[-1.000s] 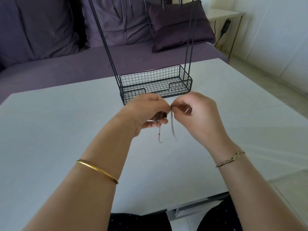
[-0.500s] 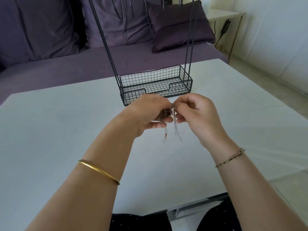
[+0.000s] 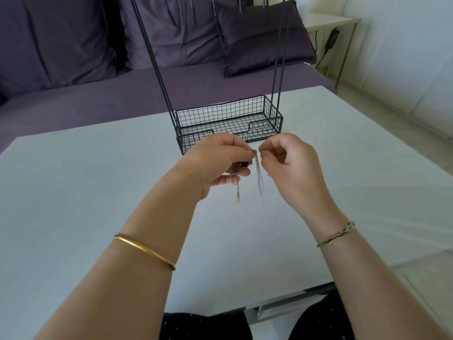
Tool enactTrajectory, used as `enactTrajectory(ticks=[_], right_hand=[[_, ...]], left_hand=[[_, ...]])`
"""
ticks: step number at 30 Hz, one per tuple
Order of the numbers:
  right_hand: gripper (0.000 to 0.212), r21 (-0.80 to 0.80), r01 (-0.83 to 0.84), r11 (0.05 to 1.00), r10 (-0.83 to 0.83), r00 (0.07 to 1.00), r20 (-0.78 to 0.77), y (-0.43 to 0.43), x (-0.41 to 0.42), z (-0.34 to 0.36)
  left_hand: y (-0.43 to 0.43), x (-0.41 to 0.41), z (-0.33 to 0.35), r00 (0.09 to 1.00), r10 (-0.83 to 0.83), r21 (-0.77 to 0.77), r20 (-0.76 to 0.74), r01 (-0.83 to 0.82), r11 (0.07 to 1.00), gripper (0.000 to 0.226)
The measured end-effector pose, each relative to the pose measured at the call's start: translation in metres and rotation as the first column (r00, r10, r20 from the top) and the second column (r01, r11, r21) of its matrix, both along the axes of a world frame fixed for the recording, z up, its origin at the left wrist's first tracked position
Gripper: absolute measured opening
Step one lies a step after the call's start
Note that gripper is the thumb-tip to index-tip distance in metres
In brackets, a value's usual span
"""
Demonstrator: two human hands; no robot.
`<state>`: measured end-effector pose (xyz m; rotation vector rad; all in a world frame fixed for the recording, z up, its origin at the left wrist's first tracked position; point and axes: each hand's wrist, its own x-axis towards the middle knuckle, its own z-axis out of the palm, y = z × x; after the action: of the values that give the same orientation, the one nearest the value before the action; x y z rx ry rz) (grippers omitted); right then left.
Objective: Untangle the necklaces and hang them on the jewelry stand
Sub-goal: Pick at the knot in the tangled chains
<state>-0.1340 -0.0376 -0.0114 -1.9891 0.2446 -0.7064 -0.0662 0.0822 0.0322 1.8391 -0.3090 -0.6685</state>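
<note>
Across the white table (image 3: 73,192) the black wire jewelry stand (image 3: 272,114) waits at the far side, and I judge we are mid-untangling, with hanging yet to come. My left hand (image 3: 218,158) is curled round the tangled necklaces (image 3: 236,168), held above the table just near of the stand's basket. My right hand (image 3: 291,163) pinches the top of a silver chain (image 3: 258,177) dangling between the two hands; next I'd tease that chain gently rightward, clear of the clump.
</note>
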Motion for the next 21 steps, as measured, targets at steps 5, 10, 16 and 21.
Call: enactTrajectory(ticks=[5, 10, 16, 21], right_hand=[[0.014, 0.101, -0.021, 0.995, 0.025, 0.999, -0.045, 0.0005, -0.0016, 0.0012], [0.015, 0.129, 0.000, 0.992, 0.005, 0.999, -0.037, 0.0039, -0.0010, 0.0025], [0.018, 0.170, -0.006, 0.985, 0.020, 0.996, -0.085, 0.0026, -0.0006, 0.0027], [0.011, 0.149, -0.013, 0.989, 0.029, 0.994, -0.107, 0.0013, 0.0011, 0.0004]], left_hand=[[0.0011, 0.0006, -0.0006, 1.000, 0.025, -0.019, 0.004, -0.025, 0.999, 0.009], [0.0005, 0.0003, -0.0011, 0.999, 0.031, -0.021, 0.039, -0.030, 0.999, 0.012], [0.0003, -0.0039, -0.0017, 0.994, -0.017, 0.021, 0.111, 0.014, 1.000, 0.014], [0.0004, -0.0051, -0.0012, 0.978, -0.042, 0.075, 0.205, 0.027, 0.997, 0.014]])
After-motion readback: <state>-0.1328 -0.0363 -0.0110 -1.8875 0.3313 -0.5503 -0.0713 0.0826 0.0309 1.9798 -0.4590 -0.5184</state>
